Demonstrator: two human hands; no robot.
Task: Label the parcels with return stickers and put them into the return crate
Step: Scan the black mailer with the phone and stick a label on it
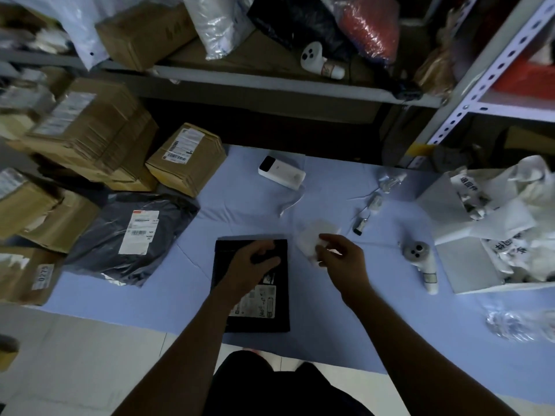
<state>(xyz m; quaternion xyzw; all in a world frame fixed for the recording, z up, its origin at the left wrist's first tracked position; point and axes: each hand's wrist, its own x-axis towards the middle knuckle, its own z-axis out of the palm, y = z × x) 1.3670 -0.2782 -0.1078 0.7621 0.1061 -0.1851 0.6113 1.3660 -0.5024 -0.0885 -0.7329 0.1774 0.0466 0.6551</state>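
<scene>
Directly under left hand (252,261), black parcel (258,324)

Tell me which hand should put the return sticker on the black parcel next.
Right, probably. The right hand pinches what seems to be the white sticker just beside the black parcel, while the left hand rests on the parcel's top half, steadying it.

Bare blue sheet (345,187) centre, boxes (90,139) crowding left, white crate (468,265) right
</scene>
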